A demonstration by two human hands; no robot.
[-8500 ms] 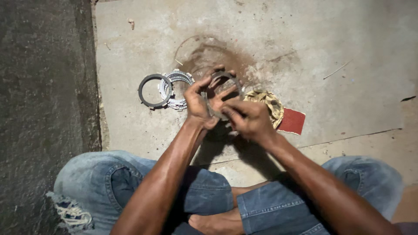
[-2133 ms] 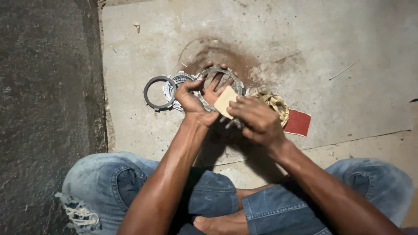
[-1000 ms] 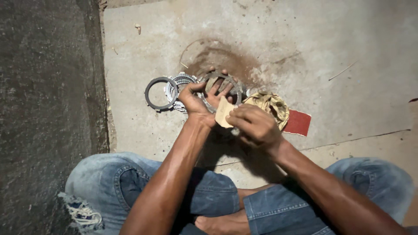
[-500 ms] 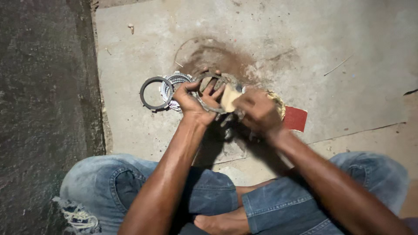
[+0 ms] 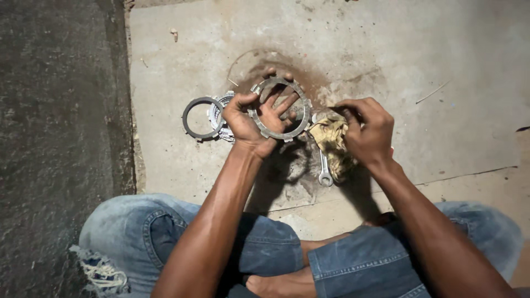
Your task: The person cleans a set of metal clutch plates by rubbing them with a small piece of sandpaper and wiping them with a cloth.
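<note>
Toothed ring (image 5: 280,108) gripped in left hand (image 5: 248,118), right hand (image 5: 369,132) pinching yellow rag (image 5: 330,138), wrench (image 5: 324,172) beneath.

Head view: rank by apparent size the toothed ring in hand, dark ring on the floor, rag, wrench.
1. Toothed ring, in the left hand; raised nearer the camera, so its lead is unsure.
2. Rag and dark ring: look alike; rag partly hidden by the right hand.
3. Wrench, partly covered.

I see a pale concrete floor slab (image 5: 419,49), scuffed, with a brown rust-coloured stain (image 5: 326,77) near its middle. A darker, rough strip of ground (image 5: 55,138) borders it on the left. Hard light casts sharp shadows. A crack (image 5: 469,174) runs lower right.
</note>
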